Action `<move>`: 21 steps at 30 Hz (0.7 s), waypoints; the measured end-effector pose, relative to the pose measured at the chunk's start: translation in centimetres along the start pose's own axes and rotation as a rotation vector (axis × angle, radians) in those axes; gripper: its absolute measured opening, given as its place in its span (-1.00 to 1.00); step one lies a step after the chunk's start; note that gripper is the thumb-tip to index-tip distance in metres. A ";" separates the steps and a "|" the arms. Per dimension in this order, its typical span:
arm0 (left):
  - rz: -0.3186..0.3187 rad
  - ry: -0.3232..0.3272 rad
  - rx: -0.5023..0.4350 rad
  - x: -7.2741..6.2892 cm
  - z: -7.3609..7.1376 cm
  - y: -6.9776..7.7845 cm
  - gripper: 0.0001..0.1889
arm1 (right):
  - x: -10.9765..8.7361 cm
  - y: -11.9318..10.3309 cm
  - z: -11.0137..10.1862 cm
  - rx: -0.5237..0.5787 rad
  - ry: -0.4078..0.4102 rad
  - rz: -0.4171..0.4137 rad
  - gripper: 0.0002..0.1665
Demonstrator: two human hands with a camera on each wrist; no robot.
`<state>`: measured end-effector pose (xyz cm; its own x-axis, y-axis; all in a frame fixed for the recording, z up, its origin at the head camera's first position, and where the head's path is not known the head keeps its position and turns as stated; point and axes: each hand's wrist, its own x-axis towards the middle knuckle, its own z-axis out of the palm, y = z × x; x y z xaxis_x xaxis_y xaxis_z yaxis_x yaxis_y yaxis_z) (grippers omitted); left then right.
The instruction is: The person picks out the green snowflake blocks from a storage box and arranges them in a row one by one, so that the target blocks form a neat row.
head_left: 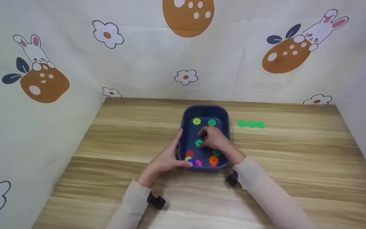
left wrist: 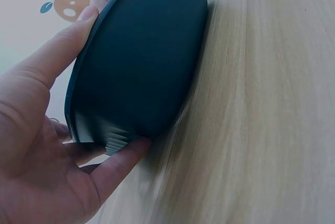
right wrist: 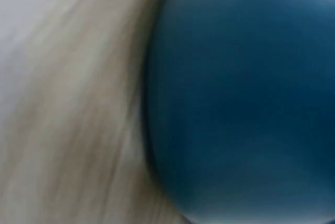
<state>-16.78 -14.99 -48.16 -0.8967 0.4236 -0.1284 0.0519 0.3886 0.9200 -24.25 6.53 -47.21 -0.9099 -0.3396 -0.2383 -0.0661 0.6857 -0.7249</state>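
A dark blue plastic bin (head_left: 187, 127) stands on the table with several notched plastic discs inside. My left hand (head_left: 167, 157) grips its near left corner, thumb over the rim and fingers against the outer wall; in the left wrist view the thumb (left wrist: 78, 30) lies at the rim. Reaching inside, my right hand (head_left: 214, 138) has bent fingers right at a green notched disc (head_left: 198, 143); whether they pinch it I cannot tell. A yellow disc (head_left: 196, 121) and another green disc (head_left: 212, 122) lie toward the far end. An orange disc (head_left: 213, 160) is near the front.
To the bin's right, three green discs (head_left: 251, 124) lie in a joined row on the wooden table (head_left: 122, 136). Red, pink, yellow and blue discs crowd the bin's near left corner. A printed cloth (head_left: 145, 63) hangs behind and beside the table. The right wrist view is mostly bin wall (right wrist: 241, 98).
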 end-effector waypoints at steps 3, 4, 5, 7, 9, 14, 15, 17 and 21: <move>0.001 0.003 0.003 0.2 0.0 0.1 0.29 | 0.2 -0.1 0.1 -0.063 -0.007 -0.001 -0.73; 0.001 0.004 0.003 0.3 0.0 0.0 0.29 | 0.2 -0.1 0.1 -0.075 -0.007 0.003 -0.76; -0.002 0.006 0.004 0.3 0.0 0.0 0.29 | 0.3 -0.1 0.1 -0.089 -0.002 -0.002 -0.78; 0.008 0.013 0.006 0.3 -0.1 -0.1 0.29 | 0.4 -0.2 0.3 -0.095 0.009 -0.017 -0.80; 0.020 0.017 0.003 0.1 -0.1 -0.2 0.30 | 0.4 -0.2 0.4 -0.070 0.002 -0.034 -0.82; 0.041 0.013 -0.008 -0.1 -0.1 -0.5 0.29 | 0.3 -0.1 0.5 0.060 -0.029 -0.079 -0.91; 0.042 0.011 -0.006 -0.1 -0.1 -0.6 0.29 | 0.3 0.0 0.5 0.077 -0.029 -0.082 -0.92; 0.044 0.005 -0.002 0.0 -0.1 -0.6 0.28 | 0.3 0.0 0.3 0.100 -0.025 -0.084 -0.91; 0.053 0.003 0.013 0.2 -0.2 -0.3 0.28 | 0.3 0.1 -0.1 0.135 -0.015 -0.101 -0.91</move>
<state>-17.07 -15.16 -48.42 -0.8938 0.4416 -0.0780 0.1056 0.3762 0.9205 -24.58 6.54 -47.26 -0.8951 -0.4126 -0.1690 -0.1000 0.5552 -0.8257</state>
